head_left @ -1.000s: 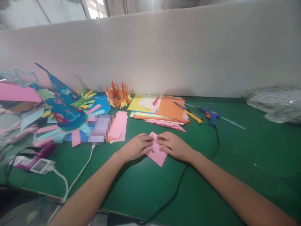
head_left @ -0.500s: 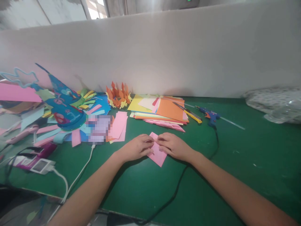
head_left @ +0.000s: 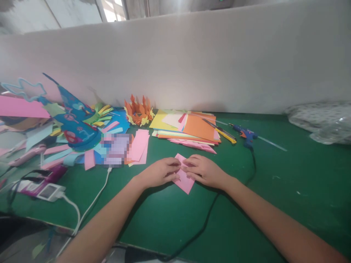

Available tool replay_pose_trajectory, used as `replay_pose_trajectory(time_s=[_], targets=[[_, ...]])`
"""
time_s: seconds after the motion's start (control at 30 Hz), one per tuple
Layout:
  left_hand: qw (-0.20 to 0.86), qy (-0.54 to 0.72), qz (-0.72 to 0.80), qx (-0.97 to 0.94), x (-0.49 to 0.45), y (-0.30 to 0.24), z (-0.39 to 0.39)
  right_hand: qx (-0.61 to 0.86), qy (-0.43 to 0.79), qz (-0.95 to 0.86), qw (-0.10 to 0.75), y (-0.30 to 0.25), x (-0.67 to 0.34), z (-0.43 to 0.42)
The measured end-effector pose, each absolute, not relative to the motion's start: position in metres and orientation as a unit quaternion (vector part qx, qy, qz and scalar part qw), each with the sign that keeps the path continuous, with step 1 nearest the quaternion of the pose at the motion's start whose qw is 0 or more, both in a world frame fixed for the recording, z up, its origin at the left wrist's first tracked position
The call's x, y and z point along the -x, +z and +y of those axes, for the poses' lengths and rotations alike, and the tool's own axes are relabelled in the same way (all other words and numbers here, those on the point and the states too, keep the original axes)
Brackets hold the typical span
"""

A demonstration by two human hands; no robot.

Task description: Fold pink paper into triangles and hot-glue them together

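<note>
A small piece of pink paper (head_left: pixel 187 185), apparently folded, lies on the green table with one corner pointing toward me. My left hand (head_left: pixel 160 171) grips its left side, fingers bent and pressed onto it. From the other side my right hand (head_left: pixel 204 171) does the same, and the fingertips of both hands nearly meet at the upper middle of the sheet. The fingers cover part of the paper, so its folds are hard to make out.
Behind the hands lies a stack of coloured paper (head_left: pixel 201 128) with a yellow utility knife (head_left: pixel 226 136) on its edge. A blue glue gun (head_left: pixel 248 138) trails a black cord (head_left: pixel 207 223) across the table. Leftward are an orange paper crown (head_left: pixel 139 113), blue cone hats (head_left: pixel 79 128) and a power strip (head_left: pixel 34 187).
The right fingers have shifted slightly over the pink paper. Otherwise both hands and the paper stay in nearly the same place.
</note>
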State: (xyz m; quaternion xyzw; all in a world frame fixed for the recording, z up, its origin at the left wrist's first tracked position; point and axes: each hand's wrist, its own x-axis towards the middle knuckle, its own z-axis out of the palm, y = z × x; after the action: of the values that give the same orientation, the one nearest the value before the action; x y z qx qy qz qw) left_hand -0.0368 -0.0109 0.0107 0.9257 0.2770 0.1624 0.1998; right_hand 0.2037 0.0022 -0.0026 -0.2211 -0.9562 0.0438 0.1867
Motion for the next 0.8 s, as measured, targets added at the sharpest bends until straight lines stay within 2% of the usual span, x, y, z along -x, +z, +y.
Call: replay_pose_trajectory(time_s=[0.57,0.8], targets=[[0.19,0.203,0.325,-0.904,0.037,-0.001,0.002,0.222,0.034,-0.955,0.192,0.001,-0.2,0.0],[0.186,0.244,0.292,-0.906,0.035,-0.009,0.008,0.187,0.04,-0.962,0.195,0.002,-0.199,-0.001]])
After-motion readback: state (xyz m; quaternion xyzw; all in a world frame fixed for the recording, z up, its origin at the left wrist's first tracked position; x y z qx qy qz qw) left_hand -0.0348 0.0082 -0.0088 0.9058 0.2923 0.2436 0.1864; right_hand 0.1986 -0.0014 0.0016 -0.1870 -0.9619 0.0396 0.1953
